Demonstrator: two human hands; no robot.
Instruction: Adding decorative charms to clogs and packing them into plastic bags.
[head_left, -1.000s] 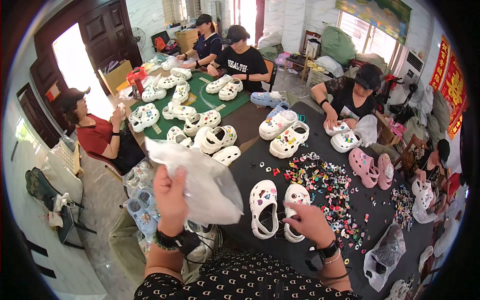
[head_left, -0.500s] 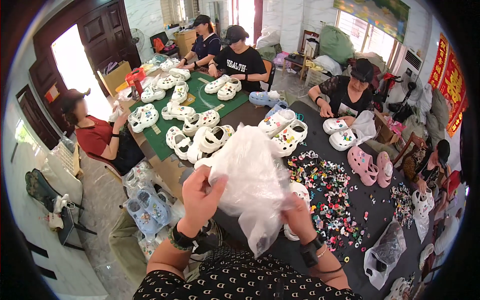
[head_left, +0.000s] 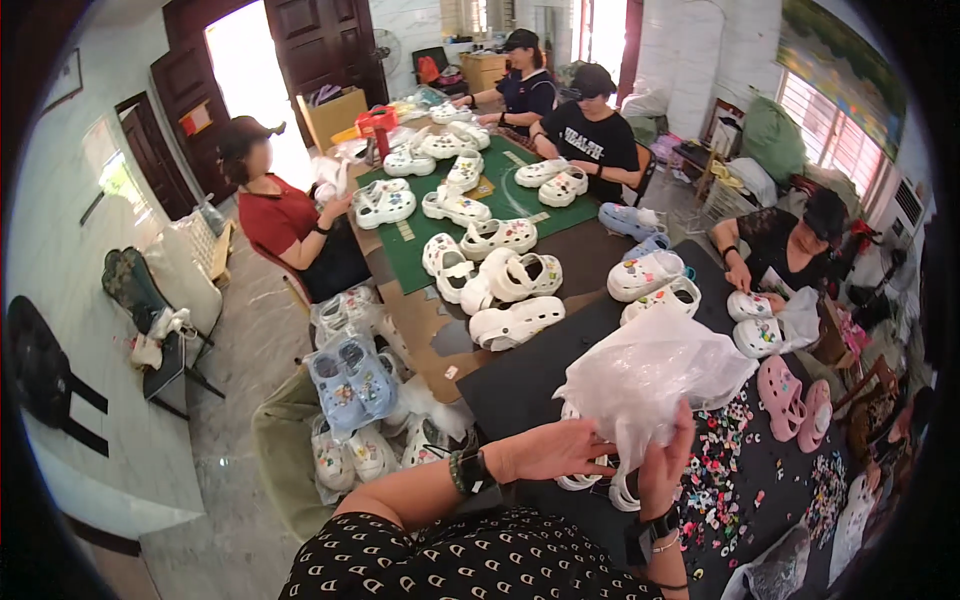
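A clear plastic bag (head_left: 650, 375) is held up over the black table (head_left: 520, 385). My right hand (head_left: 668, 462) grips its lower edge from below. My left hand (head_left: 556, 450) is flat against the bag's left side, fingers pointing right. Under the bag a pair of white clogs (head_left: 600, 485) with charms lies on the table, mostly hidden by the bag and my hands. Several small colourful charms (head_left: 730, 465) are scattered just right of my hands.
Many white clogs (head_left: 515, 322) lie along the black and green tables. A pink pair (head_left: 795, 395) sits at the right. Bagged clogs (head_left: 350, 375) pile up on the floor at the left. Several other people sit around the tables.
The bag has come from my raised left hand to in front of me, and both hands now hold it low over the white clogs, right of where it was.
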